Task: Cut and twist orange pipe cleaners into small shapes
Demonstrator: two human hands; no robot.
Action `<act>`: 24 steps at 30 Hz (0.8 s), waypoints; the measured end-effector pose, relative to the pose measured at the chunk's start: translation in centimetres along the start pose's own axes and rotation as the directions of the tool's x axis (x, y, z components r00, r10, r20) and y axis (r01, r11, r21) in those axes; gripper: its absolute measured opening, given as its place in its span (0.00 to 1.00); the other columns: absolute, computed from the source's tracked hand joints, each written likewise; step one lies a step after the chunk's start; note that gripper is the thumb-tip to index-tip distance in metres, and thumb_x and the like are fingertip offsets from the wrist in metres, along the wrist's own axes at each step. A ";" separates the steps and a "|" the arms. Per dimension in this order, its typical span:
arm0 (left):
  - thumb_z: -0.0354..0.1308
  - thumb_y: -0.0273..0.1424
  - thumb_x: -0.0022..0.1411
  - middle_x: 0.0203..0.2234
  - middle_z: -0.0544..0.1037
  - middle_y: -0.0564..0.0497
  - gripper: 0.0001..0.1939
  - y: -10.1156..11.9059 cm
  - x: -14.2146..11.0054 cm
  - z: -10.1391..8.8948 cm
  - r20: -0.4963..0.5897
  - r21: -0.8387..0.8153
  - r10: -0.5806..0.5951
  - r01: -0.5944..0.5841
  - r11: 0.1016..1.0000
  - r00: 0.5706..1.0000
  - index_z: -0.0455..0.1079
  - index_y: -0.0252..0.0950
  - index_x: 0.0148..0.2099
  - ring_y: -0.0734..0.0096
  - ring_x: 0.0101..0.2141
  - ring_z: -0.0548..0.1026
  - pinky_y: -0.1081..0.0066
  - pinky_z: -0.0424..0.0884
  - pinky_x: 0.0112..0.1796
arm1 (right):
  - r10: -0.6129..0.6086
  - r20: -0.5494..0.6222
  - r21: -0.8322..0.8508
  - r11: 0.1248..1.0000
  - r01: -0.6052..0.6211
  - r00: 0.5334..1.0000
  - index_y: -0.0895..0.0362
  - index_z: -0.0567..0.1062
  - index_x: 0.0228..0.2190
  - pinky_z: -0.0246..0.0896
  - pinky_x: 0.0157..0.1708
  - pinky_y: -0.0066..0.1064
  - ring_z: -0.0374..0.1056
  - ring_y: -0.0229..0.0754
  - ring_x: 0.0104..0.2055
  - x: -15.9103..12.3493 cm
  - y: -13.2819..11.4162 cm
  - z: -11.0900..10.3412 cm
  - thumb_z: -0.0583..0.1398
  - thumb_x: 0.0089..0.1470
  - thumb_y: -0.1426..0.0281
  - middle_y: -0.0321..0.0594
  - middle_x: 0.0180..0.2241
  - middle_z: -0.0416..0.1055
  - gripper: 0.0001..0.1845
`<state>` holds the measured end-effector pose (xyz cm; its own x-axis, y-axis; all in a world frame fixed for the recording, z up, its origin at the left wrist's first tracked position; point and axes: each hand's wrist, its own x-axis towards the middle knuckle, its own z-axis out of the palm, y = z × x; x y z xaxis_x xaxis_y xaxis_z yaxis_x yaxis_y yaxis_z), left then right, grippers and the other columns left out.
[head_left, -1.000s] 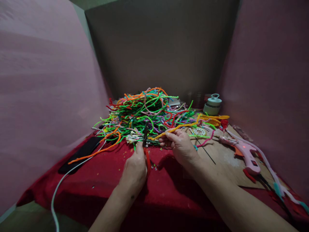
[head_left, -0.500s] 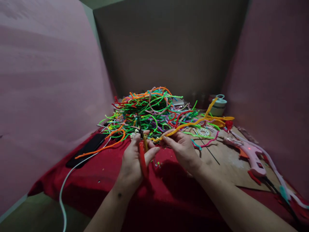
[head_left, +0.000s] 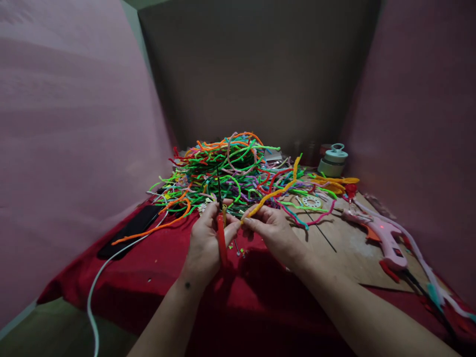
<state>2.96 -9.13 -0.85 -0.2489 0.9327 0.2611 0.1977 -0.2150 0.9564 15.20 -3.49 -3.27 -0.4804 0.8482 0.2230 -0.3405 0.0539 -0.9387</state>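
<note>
Held in my left hand is a pair of red-handled scissors, seen edge-on with the thin dark tip pointing up. The thumb and index finger of that hand meet near the lower end of a yellow-orange pipe cleaner. My right hand is closed, pinching the same pipe cleaner near that end. Its long free part slants up to the right, bent upright at the far tip. Just beyond my hands spreads a big tangled heap of coloured pipe cleaners.
A pink glue gun with a red light lies on the brown board at right. Behind it stand a lidded pale container and a white holed disc. A black phone and white cable are at left on red cloth.
My right hand has moved slightly left, closer to my left fingers. The yellow-orange pipe cleaner has swung left, its far tip now farther from the pale container.
</note>
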 end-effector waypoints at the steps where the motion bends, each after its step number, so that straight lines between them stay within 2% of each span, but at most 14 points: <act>1: 0.60 0.30 0.48 0.23 0.69 0.58 0.22 0.1 0.1 -0.1 0.029 -0.007 -0.018 0.018 1.000 0.999 0.61 0.35 0.46 0.78 0.23 0.69 0.76 0.66 0.27 | 0.008 0.005 0.014 1.000 -0.009 1.000 0.60 0.70 0.24 0.56 0.22 0.26 0.61 0.32 0.20 0.0 0.0 0.0 0.62 0.43 0.68 0.33 0.18 0.66 0.07; 5: 0.60 0.30 0.48 0.21 0.67 0.59 0.19 0.1 0.4 -0.5 0.120 -0.045 -0.066 0.072 0.996 0.991 0.62 0.34 0.44 0.81 0.21 0.65 0.79 0.63 0.25 | 0.017 0.034 0.038 0.999 -0.019 0.999 0.60 0.71 0.24 0.57 0.22 0.25 0.61 0.32 0.19 0.1 0.2 -0.2 0.61 0.43 0.69 0.33 0.18 0.67 0.07; 10: 0.59 0.28 0.49 0.22 0.68 0.57 0.19 -0.3 0.4 -0.8 0.146 -0.095 -0.061 0.075 0.993 0.987 0.61 0.35 0.45 0.80 0.22 0.66 0.78 0.63 0.25 | 0.034 0.082 0.068 0.997 -0.040 0.996 0.60 0.71 0.26 0.58 0.23 0.25 0.62 0.31 0.20 0.1 0.2 -0.3 0.62 0.43 0.69 0.34 0.20 0.68 0.07; 17: 0.59 0.28 0.47 0.24 0.69 0.57 0.20 -0.6 0.2 -0.6 0.111 -0.142 -0.077 0.092 0.985 0.991 0.62 0.36 0.45 0.78 0.24 0.69 0.75 0.65 0.28 | 0.044 0.091 0.138 0.989 -0.057 0.995 0.60 0.71 0.26 0.59 0.22 0.24 0.64 0.32 0.20 0.2 0.4 -0.3 0.62 0.44 0.69 0.34 0.20 0.69 0.07; 24: 0.59 0.31 0.48 0.25 0.69 0.56 0.22 -0.8 0.2 -0.9 0.033 -0.051 -0.078 0.079 0.996 0.996 0.62 0.35 0.46 0.78 0.24 0.67 0.76 0.63 0.27 | 0.035 0.068 0.252 0.966 -0.051 0.997 0.59 0.69 0.27 0.57 0.20 0.24 0.64 0.32 0.20 0.4 0.3 -0.7 0.61 0.44 0.69 0.34 0.21 0.69 0.07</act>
<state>1.84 -9.01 -1.43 -0.2324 0.9555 0.1815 0.1283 -0.1549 0.9796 15.47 -2.72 -3.69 -0.5459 0.8118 0.2073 -0.5079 -0.1238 -0.8525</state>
